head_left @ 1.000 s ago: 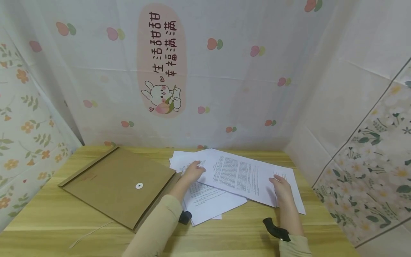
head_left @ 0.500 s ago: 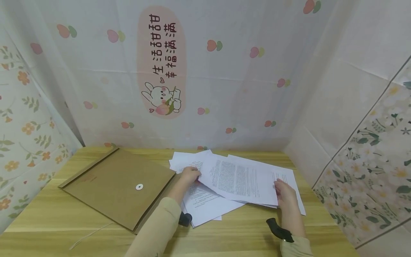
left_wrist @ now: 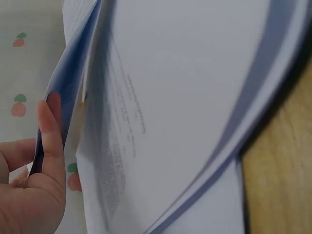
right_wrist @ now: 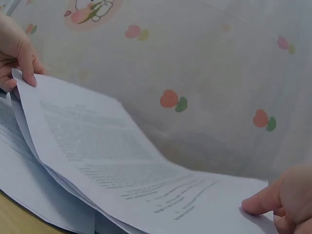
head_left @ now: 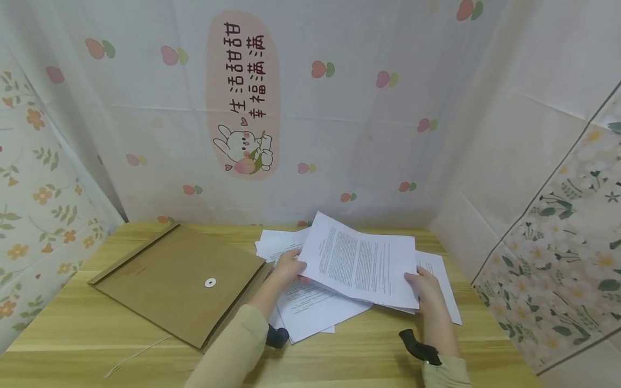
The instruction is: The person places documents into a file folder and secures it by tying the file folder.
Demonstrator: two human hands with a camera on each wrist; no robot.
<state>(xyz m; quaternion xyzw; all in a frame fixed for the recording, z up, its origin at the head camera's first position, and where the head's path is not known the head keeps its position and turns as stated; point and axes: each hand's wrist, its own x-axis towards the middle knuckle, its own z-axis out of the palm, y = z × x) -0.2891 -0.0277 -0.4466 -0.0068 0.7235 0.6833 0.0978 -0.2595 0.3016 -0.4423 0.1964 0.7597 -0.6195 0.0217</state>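
Observation:
Between my two hands I hold a few printed sheets of paper (head_left: 359, 264), lifted and bowed over the table. At their left edge my left hand (head_left: 288, 266) pinches them, thumb on top; in the left wrist view its fingers (left_wrist: 52, 141) grip the paper's edge. My right hand (head_left: 427, 285) pinches the right edge, and its thumb (right_wrist: 263, 200) presses on the printed face in the right wrist view. Beneath lie more printed sheets (head_left: 315, 312), fanned to the left, and another sheet (head_left: 443, 280) shows at the right, partly covered.
A brown paper document envelope (head_left: 179, 280) with a white round button (head_left: 210, 282) lies on the left of the wooden table (head_left: 349, 355). Its loose string (head_left: 136, 355) trails in front. A printed curtain (head_left: 364, 134) hangs behind the table.
The held sheets have risen off the pile, their far left corner tipping up. My left hand now has its thumb over their left edge. The envelope has not moved.

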